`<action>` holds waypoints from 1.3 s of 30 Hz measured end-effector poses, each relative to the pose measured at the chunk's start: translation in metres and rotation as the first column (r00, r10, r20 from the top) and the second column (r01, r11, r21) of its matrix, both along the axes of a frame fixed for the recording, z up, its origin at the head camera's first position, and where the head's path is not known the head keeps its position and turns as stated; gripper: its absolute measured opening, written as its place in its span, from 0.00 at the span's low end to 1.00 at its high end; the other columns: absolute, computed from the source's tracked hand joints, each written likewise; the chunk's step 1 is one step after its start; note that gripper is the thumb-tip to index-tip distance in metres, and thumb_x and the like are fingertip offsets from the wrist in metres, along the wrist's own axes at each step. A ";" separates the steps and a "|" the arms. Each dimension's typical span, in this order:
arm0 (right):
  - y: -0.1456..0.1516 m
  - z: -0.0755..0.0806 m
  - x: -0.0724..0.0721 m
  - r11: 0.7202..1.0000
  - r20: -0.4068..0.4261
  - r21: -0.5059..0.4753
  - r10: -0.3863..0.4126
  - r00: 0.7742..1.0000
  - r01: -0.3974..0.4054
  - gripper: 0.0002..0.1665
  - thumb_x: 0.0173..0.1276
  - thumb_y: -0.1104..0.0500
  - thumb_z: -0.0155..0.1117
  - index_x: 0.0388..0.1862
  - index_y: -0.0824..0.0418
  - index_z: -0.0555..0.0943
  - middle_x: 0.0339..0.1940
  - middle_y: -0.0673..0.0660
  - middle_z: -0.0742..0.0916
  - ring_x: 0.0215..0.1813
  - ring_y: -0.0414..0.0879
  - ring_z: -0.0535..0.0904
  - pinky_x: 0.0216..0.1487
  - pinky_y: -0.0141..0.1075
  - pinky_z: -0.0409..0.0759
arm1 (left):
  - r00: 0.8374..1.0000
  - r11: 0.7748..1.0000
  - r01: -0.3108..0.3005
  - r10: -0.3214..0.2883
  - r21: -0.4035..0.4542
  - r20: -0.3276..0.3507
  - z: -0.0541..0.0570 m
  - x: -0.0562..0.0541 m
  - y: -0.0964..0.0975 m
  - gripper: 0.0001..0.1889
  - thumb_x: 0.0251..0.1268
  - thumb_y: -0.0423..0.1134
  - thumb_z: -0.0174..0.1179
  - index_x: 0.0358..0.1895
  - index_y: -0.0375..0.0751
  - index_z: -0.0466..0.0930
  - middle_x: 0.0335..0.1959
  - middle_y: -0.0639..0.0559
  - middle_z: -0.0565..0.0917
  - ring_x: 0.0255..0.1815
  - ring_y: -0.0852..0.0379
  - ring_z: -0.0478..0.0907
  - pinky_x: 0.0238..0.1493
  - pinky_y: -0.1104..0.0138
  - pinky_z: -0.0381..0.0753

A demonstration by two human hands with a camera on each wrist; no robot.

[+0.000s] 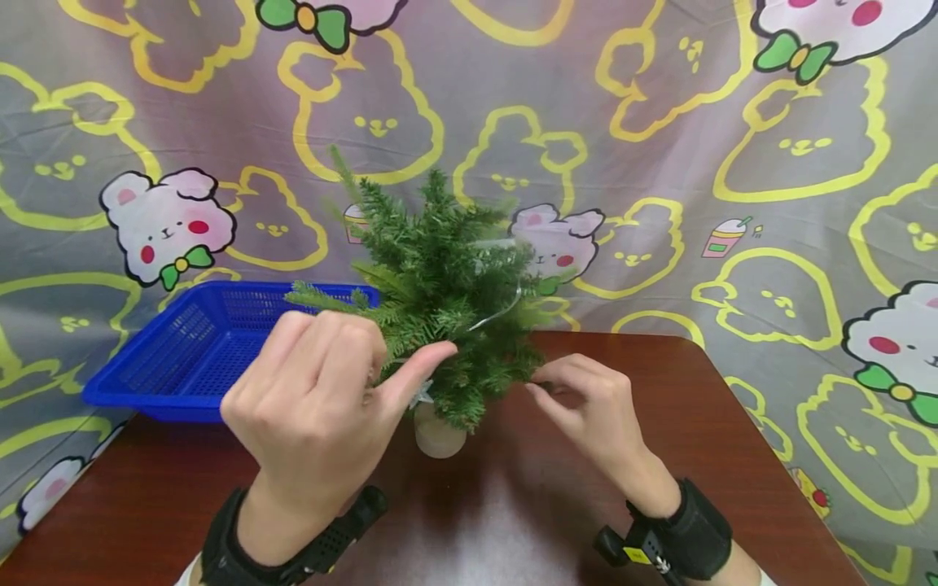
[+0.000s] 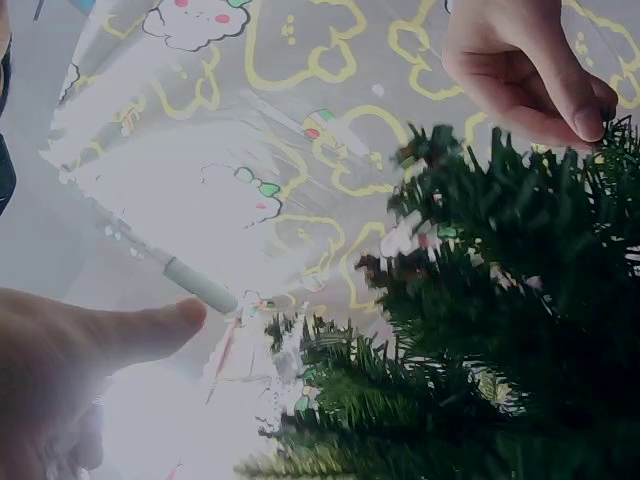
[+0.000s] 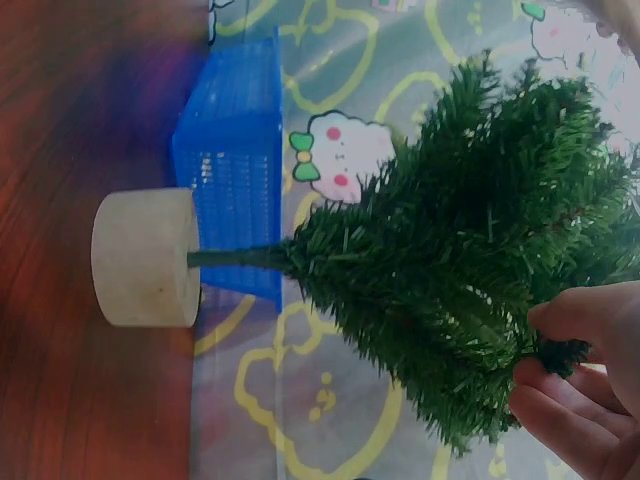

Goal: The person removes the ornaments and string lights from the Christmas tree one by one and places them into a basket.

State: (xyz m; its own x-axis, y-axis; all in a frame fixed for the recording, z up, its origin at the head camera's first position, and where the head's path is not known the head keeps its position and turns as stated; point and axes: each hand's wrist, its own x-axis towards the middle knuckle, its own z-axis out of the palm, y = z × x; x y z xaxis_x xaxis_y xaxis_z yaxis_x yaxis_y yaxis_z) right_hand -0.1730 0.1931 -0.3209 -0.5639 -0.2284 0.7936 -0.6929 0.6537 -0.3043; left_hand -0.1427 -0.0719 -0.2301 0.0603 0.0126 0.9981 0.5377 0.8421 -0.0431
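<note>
A small artificial Christmas tree (image 1: 440, 277) with a round pale base (image 1: 440, 431) stands upright on the table. My right hand (image 1: 593, 407) pinches a branch tip (image 3: 562, 355) low on the tree's right side between thumb and fingers. At the tree's left side is my left hand (image 1: 315, 391), its fingers bent in and its thumb pointing out straight toward the branches. I cannot tell whether those fingers hold anything, since the palm is hidden. A thin silvery strand (image 1: 498, 313) crosses the front of the branches.
Behind my left hand, a blue plastic basket (image 1: 161, 399) sits at the table's back left. The reddish-brown table (image 1: 645, 366) extends to the right of the tree. A cartoon-printed cloth (image 1: 659, 163) hangs close behind everything.
</note>
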 end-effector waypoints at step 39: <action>-0.013 0.005 0.015 0.997 -0.116 0.022 0.080 0.990 -0.078 0.08 0.53 0.62 0.78 0.32 0.56 0.87 0.33 0.48 0.88 0.35 0.37 0.84 0.37 0.23 0.80 | 0.928 0.979 -0.060 0.127 -0.196 0.349 0.010 0.018 -0.002 0.12 0.47 0.44 0.77 0.24 0.43 0.84 0.28 0.47 0.72 0.31 0.44 0.70 0.20 0.56 0.69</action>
